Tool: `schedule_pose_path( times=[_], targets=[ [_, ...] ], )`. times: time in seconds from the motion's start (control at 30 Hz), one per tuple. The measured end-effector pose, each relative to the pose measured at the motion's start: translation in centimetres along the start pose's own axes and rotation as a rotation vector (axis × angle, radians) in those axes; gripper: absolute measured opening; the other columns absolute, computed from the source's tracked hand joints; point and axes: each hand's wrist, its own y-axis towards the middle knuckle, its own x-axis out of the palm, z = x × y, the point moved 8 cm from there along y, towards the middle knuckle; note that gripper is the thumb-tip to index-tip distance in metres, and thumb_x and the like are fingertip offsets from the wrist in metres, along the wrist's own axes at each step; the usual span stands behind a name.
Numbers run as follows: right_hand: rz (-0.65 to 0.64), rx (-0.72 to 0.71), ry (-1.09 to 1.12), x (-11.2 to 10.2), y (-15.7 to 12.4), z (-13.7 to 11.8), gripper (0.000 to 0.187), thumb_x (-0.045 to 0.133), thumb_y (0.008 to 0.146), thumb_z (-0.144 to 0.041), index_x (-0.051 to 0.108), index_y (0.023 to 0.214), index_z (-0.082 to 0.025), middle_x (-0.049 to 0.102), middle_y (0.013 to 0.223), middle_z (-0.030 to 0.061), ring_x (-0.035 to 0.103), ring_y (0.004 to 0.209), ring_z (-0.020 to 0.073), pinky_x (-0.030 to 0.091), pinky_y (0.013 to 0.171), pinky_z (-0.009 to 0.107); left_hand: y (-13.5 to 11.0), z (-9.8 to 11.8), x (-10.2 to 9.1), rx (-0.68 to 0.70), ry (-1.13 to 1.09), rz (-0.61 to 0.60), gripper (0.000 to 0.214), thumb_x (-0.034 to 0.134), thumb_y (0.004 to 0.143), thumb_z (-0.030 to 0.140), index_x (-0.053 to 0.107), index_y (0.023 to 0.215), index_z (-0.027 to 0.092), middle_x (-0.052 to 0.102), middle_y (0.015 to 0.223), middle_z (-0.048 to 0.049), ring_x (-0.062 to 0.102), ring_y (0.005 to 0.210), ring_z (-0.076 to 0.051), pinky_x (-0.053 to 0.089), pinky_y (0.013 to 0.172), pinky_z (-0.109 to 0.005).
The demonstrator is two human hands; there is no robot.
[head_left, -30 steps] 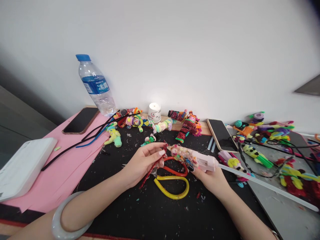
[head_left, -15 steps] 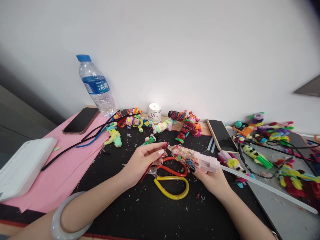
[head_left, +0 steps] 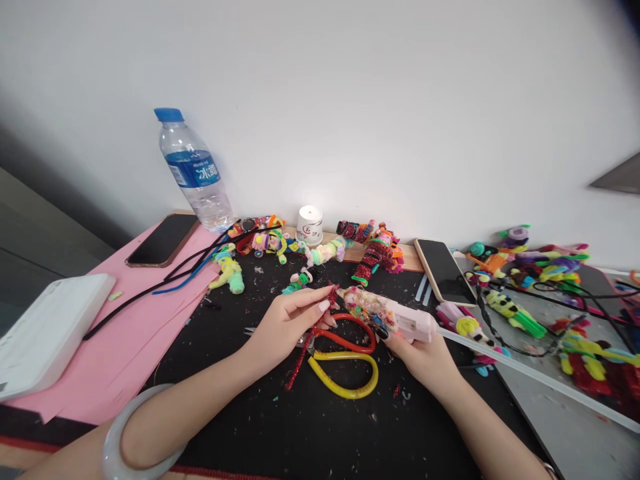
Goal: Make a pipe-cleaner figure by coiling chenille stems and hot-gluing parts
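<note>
Between its thumb and fingers, my left hand pinches a red glittery pipe cleaner, whose loose tail hangs down toward the mat. My right hand is wrapped round a glue gun crusted with coloured fuzz, with a long clear glue stick running out of its back end. The gun's nozzle points left and meets, or nearly meets, the red piece at my left fingertips. Below both hands lies a pair of scissors with one yellow and one red handle; my left hand partly covers its blades.
A black mat covers the table. Pipe-cleaner figures and a paper cup line the wall. At left are a water bottle, a phone, pink paper and a white box. Another phone and more figures lie right.
My left hand has turned slightly, and the red pipe cleaner's tail now hangs more visibly below it. The glue gun has barely shifted.
</note>
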Motion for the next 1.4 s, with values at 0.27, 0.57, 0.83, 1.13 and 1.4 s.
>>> schedule_pose_path(
  times=[0.27,0.57,0.83,1.13,1.4],
  targets=[
    [0.029,-0.02,-0.048,-0.2,0.0,-0.1,0.017,0.056,0.076,-0.029,0.068,0.073,-0.017,0.066,0.059,0.0019,0.058,0.051,0.0173,0.049,0.047,0.026,0.3,-1.6,-0.2,-0.073,-0.143,-0.016,0.035,0.066,0.08,0.032,0.067,0.113,0.022,0.07,0.083,-0.0045,0.062,0.075,-0.014,0.051,0.075,-0.028],
    [0.029,-0.039,-0.085,-0.1,-0.1,-0.1,0.019,0.053,0.078,-0.029,0.065,0.066,-0.018,0.062,0.055,0.0016,0.056,0.05,0.0176,0.047,0.045,0.026,0.3,-1.8,-0.3,-0.128,-0.211,0.009,0.039,0.071,0.075,0.029,0.067,0.112,0.021,0.071,0.093,-0.006,0.064,0.083,-0.016,0.05,0.08,-0.03],
    [-0.022,-0.021,-0.058,0.2,-0.1,0.2,0.017,0.053,0.079,-0.027,0.068,0.077,-0.019,0.068,0.067,0.0039,0.066,0.067,0.0226,0.053,0.057,0.029,0.3,-1.7,-0.2,-0.136,-0.266,0.019,0.035,0.075,0.072,0.028,0.07,0.105,0.022,0.072,0.095,-0.0057,0.065,0.085,-0.015,0.049,0.082,-0.028],
    [-0.02,-0.062,-0.064,0.1,-0.2,-0.2,0.017,0.054,0.08,-0.026,0.067,0.075,-0.017,0.068,0.066,0.0036,0.064,0.061,0.0205,0.052,0.053,0.027,0.5,-1.8,-0.3,-0.124,-0.242,0.025,0.031,0.074,0.073,0.029,0.07,0.102,0.021,0.071,0.098,-0.0049,0.064,0.085,-0.013,0.049,0.082,-0.027],
    [-0.031,-0.113,-0.032,0.3,-0.3,-0.7,0.018,0.053,0.079,-0.024,0.069,0.083,-0.017,0.072,0.076,0.006,0.066,0.064,0.021,0.054,0.057,0.028,0.5,-1.9,-0.5,-0.131,-0.267,0.042,0.027,0.074,0.074,0.027,0.07,0.1,0.022,0.07,0.099,-0.0027,0.063,0.083,-0.01,0.05,0.08,-0.023]
  ],
)
